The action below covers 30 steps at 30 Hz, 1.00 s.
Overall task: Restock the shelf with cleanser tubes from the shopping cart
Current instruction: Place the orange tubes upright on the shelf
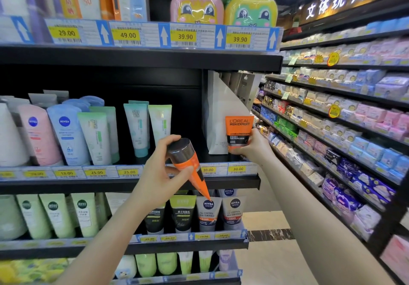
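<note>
The right hand grips the lower end of an orange-and-black L'Oreal Men Expert tube, holding it upright on its cap at the right end of the middle shelf, just beside a white divider panel. The left hand holds a second orange-and-black tube in front of the shelf edge, tilted with its dark cap up and its flat end pointing down toward the Nivea Men tubes on the shelf below. Pale green, blue and pink tubes stand further left on the middle shelf.

This was a shop: black shelves carried rows of cleanser tubes above yellow price tags, and at three o'clock a long aisle rack held packaged goods.
</note>
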Motion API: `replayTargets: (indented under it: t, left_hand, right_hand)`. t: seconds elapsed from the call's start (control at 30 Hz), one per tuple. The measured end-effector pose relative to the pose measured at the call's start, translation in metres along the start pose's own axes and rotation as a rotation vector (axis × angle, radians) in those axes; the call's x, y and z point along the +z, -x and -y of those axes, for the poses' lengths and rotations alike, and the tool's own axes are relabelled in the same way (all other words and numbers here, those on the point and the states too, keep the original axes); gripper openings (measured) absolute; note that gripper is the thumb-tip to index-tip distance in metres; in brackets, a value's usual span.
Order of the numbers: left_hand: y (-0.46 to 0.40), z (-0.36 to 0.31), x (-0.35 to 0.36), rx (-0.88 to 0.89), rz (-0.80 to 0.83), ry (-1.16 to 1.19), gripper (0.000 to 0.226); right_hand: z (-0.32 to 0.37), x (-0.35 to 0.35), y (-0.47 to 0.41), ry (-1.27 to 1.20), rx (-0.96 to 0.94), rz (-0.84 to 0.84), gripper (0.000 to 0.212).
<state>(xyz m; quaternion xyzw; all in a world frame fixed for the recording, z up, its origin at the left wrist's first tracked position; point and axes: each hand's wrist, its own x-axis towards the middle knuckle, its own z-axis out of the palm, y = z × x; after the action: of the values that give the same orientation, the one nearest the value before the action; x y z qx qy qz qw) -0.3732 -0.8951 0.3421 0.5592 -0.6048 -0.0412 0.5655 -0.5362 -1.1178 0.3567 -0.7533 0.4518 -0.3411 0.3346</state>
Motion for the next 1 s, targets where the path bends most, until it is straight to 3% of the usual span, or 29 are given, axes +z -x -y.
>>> replayTargets:
  t: [0.3, 0.4, 0.47, 0.53, 0.6, 0.7, 0.77, 0.83, 0.93, 1.0]
  left_hand:
    - [0.002, -0.005, 0.002, 0.003, -0.013, 0.028, 0.059]
    - [0.003, -0.01, 0.004, -0.013, -0.05, 0.08, 0.058]
    - [0.001, -0.014, 0.009, 0.011, -0.063, 0.086, 0.059]
    - [0.0, -0.018, 0.017, 0.028, -0.067, 0.109, 0.06]
    - [-0.001, -0.021, 0.026, 0.041, -0.094, 0.144, 0.058]
    - [0.002, -0.023, 0.037, -0.01, -0.142, 0.216, 0.056]
    - [0.006, -0.023, 0.037, -0.076, -0.084, 0.205, 0.045]
    - [0.007, -0.016, 0.034, -0.166, 0.076, 0.182, 0.035]
    - [0.003, -0.01, 0.03, -0.35, 0.27, 0.16, 0.056]
    - [0.006, -0.012, 0.035, -0.325, 0.307, 0.109, 0.061]
  right_hand:
    - [-0.004, -0.001, -0.003, -0.016, 0.0, 0.031, 0.074]
    - [0.003, -0.006, 0.023, -0.015, -0.04, -0.075, 0.07]
    - [0.008, -0.009, 0.057, -0.012, -0.224, -0.163, 0.058]
    - [0.019, -0.007, 0.096, 0.012, -0.483, -0.065, 0.057]
    - [0.021, 0.002, 0.116, 0.26, -0.714, 0.009, 0.063]
    - [0.016, 0.006, 0.115, 0.539, -0.891, -0.229, 0.041]
    - [0.014, 0.0, 0.114, 0.524, -0.944, -0.333, 0.031]
    - [0.013, -0.007, 0.114, 0.543, -0.996, -0.357, 0.031]
    - [0.01, -0.01, 0.111, 0.594, -1.003, -0.335, 0.029]
    - [0.009, -0.01, 0.11, 0.478, -0.864, -0.35, 0.03]
